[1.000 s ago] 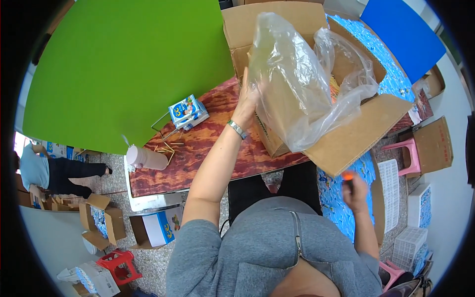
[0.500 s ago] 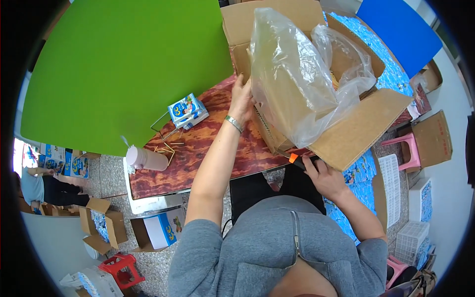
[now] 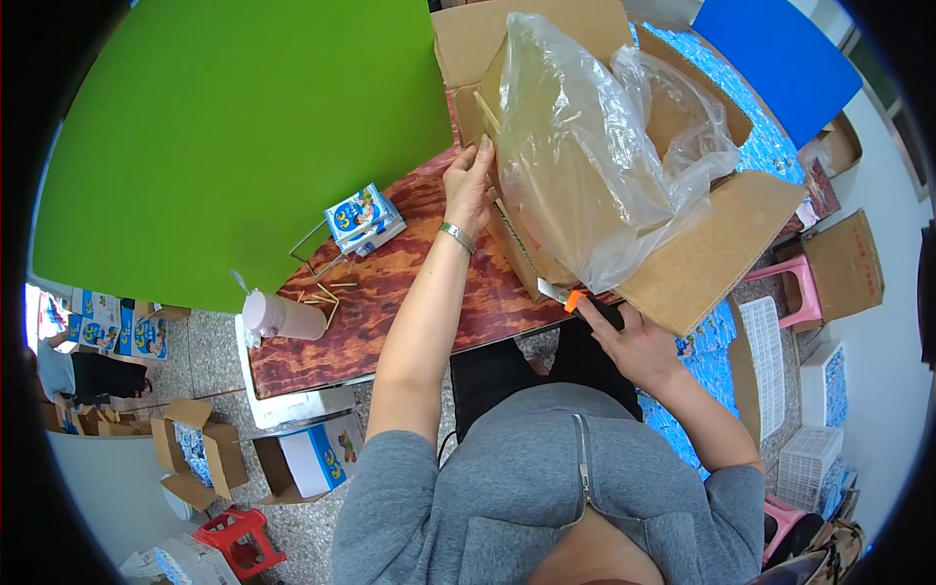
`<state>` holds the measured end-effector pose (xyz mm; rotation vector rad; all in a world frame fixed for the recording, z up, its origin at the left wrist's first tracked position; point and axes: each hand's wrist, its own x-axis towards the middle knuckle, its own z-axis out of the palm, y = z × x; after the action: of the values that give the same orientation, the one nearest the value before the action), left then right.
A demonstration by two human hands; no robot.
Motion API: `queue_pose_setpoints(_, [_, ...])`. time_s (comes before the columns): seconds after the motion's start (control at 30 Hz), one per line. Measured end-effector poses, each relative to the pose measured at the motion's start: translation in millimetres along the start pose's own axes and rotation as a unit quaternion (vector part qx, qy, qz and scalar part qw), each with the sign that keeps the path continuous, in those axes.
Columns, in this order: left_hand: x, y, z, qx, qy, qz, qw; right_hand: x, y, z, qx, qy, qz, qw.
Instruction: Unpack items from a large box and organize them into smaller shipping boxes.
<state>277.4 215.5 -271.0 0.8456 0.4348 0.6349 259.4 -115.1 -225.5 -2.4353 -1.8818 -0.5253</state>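
Observation:
A large cardboard box [image 3: 658,278] with raised flaps stands on the red-brown patterned table [image 3: 419,310]. A clear plastic bag [image 3: 575,166] bulges up out of its opening. My left hand [image 3: 469,192] grips the box's left side, thumb up along its edge; some fingertips are hidden behind the cardboard. In my right hand [image 3: 639,346] is a utility knife [image 3: 597,309] with a dark handle and an orange part. Its bare blade points left, close to the box's near lower corner; whether it touches the cardboard I cannot tell.
White-and-blue packets [image 3: 363,219] rest by a bent metal wire stand left of my arm. Nearby are a pink bottle [image 3: 283,316] and thin sticks [image 3: 327,295]. A green board [image 3: 244,146] rises at left. Blue packets [image 3: 710,361] fill a container at right.
The knife's blade now shows beyond the box's near flap, with the knife shifted slightly left. My left hand has shifted slightly along the box's side. A distant person at left has moved.

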Motion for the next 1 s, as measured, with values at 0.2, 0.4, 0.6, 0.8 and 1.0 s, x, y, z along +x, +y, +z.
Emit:
queue_pose_setpoints(0.2, [6, -7, -7, -0.002, -0.013, 0.049, 0.999, 11, -5, -3, -0.038, 0.024, 0.001, 0.999])
queue_pose_setpoints(0.4, [6, -5, -3, -0.015, -0.017, 0.051, 0.998, 16, -8, 3, -0.119, 0.0, 0.008, 0.993])
queue_pose_setpoints(0.6, [4, -10, -1, -0.025, 0.021, 0.062, 0.998, 33, -5, -1, 0.097, 0.007, 0.056, 0.994])
queue_pose_setpoints(0.8, [2, -7, -25, -0.051, 0.051, 0.101, 0.992, 22, -2, -6, -0.051, 0.013, -0.003, 0.999])
queue_pose_setpoints(1.0, [-20, 4, -33, -0.093, 0.102, 0.167, 0.976, 26, -12, 3, -0.08, -0.052, 0.043, 0.994])
